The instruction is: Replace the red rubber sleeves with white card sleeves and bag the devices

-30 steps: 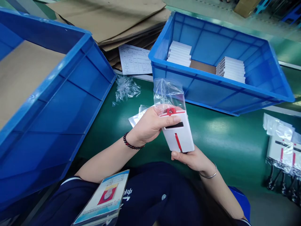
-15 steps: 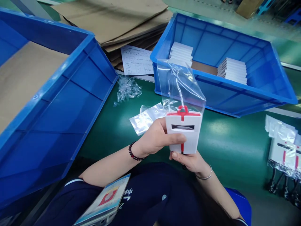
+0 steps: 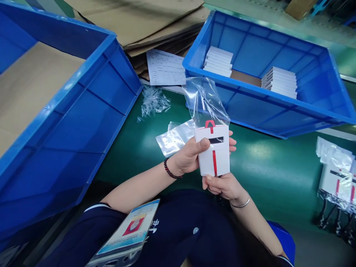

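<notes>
A flat white box with a red stripe and red top tab (image 3: pixel 214 157) is held upright in front of me, over the green table. My left hand (image 3: pixel 191 155) grips its left side, thumb on the front near the dark slot. My right hand (image 3: pixel 222 185) pinches the box's bottom edge from below. A clear plastic bag (image 3: pixel 205 98) rises from the top of the box, its mouth at the red tab. Both hands are closed on the box.
A blue crate (image 3: pixel 267 107) with two stacks of white boxes (image 3: pixel 218 61) stands behind. A large blue crate (image 3: pixel 69 111) lined with cardboard is at left. Loose clear bags (image 3: pixel 175 137), small clear bits (image 3: pixel 154 102), a printed sheet (image 3: pixel 165 68) and bagged boxes (image 3: pixel 338 174) lie on the table.
The box was turned square to me, then tilted slightly. The bag opened up tall above it half a second ago and now sits lower over the red tab.
</notes>
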